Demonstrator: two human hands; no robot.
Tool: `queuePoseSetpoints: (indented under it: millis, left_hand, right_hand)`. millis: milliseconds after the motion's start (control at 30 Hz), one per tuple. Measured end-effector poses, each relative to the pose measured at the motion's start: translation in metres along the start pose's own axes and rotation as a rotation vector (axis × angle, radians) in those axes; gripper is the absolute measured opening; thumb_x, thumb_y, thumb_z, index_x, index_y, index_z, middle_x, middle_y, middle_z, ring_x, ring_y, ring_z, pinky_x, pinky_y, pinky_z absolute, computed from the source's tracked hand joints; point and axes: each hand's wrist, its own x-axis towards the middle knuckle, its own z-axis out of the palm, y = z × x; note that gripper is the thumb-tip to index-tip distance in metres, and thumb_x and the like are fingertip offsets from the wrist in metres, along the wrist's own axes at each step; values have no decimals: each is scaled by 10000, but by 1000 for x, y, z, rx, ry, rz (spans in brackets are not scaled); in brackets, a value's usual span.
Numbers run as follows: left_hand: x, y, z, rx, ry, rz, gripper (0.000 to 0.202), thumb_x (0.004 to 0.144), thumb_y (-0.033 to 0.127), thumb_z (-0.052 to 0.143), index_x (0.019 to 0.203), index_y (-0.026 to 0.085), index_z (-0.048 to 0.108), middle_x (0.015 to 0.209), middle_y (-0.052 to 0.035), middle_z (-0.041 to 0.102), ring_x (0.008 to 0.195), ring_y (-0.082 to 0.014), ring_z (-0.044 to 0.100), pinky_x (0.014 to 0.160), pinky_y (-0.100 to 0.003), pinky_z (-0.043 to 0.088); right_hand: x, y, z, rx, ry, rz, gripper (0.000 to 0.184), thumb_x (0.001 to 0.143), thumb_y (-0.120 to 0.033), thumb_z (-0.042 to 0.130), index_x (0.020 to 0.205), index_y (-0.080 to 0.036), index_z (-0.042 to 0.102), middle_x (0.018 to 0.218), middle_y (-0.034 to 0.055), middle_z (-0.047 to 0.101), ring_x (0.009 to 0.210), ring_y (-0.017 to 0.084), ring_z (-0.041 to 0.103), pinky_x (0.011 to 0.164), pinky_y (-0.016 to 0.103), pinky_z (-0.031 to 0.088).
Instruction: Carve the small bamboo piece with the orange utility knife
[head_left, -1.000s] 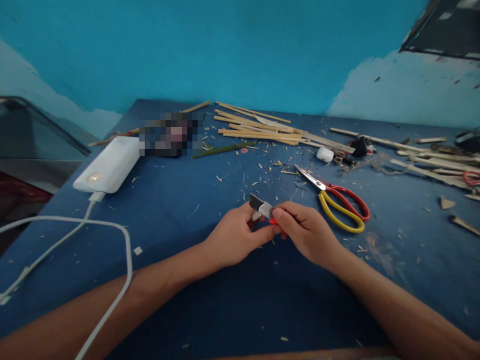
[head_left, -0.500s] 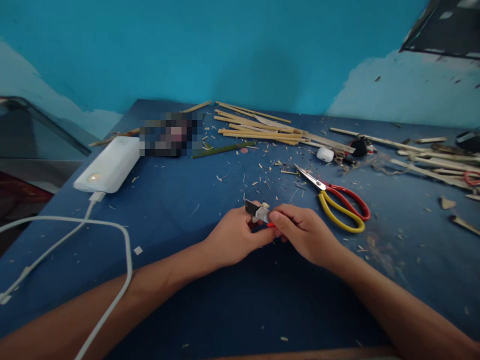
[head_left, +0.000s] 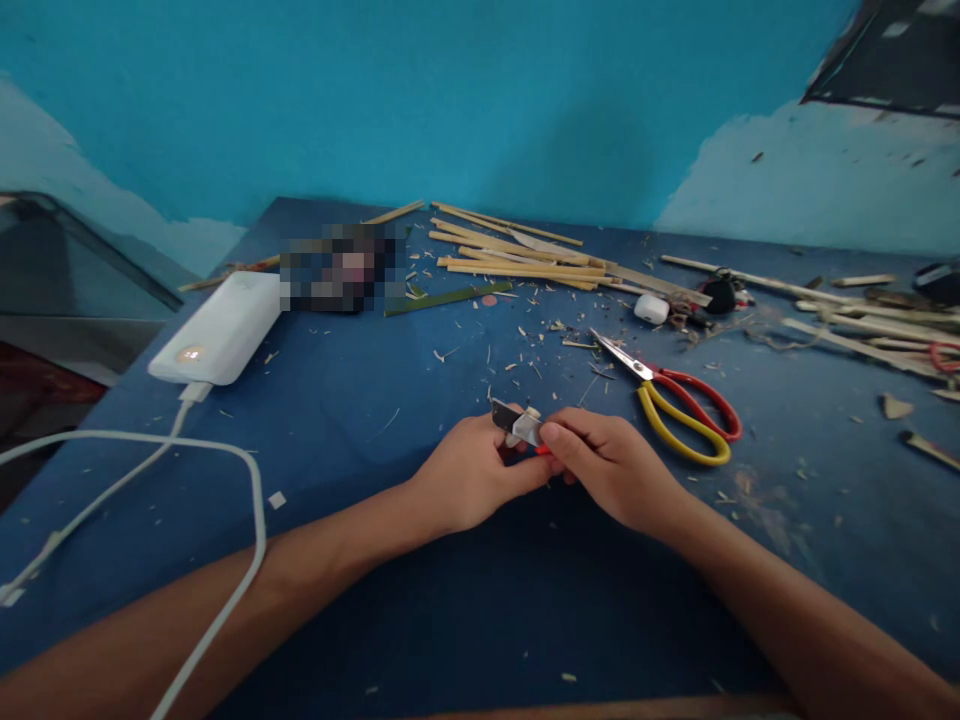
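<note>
Close together above the table, both hands are closed around small things. My right hand (head_left: 607, 465) pinches a short, flat knife blade (head_left: 527, 428), silver in the middle and dark at its far left end. A bit of red shows below the blade, between the two thumbs. My left hand (head_left: 469, 470) curls under the blade, its thumb reaching towards the right fingers. Just behind the blade a small pale piece (head_left: 532, 413) sticks up; the left fingers around it are mostly hidden. Scissors (head_left: 660, 385) with one red and one yellow handle lie open to the right of my hands.
Bamboo strips (head_left: 517, 262) lie at the back of the blue table (head_left: 337, 400), with shavings scattered in front. A white power bank (head_left: 221, 330) and its cable (head_left: 259, 500) are on the left; the cable crosses before my left forearm. A white case (head_left: 651, 308) and more sticks (head_left: 877, 320) lie right.
Almost nothing differs. The hands and the blade keep their place and grip, and the shadow on the wall has shifted to the right.
</note>
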Motion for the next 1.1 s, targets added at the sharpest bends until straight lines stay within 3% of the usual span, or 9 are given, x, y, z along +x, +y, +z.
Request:
queuePoseSetpoints:
  millis: [433,867,1100]
  left_hand:
    - [-1,2,0,19,-18,23,256,837,348,547,661,172,607,715,36,555,600,-72,484,574,-199,368]
    - [-1,1,0,3,-2,43,257,831,358,565,658,175,613,667,46,519,576,-62,474,562,-191,366]
    - [-1,2,0,10,-12,35,253,842,359,547,681,188,641,718,40,576,606,-72,500,589,-199,376]
  right_hand:
    - [0,1,1,9,-11,6,289,934,-358,419,776,-188,592,659,-10,581,582,109,547,545,234,407]
    - [0,-1,-1,22,-9,-13,302,938,-358,414,763,-186,590,643,-15,592,578,101,563,549,225,413]
    - [-1,0,-1,17,-19,7,311,935,-371,414,757,-185,588,650,-13,595,571,101,555,540,226,409]
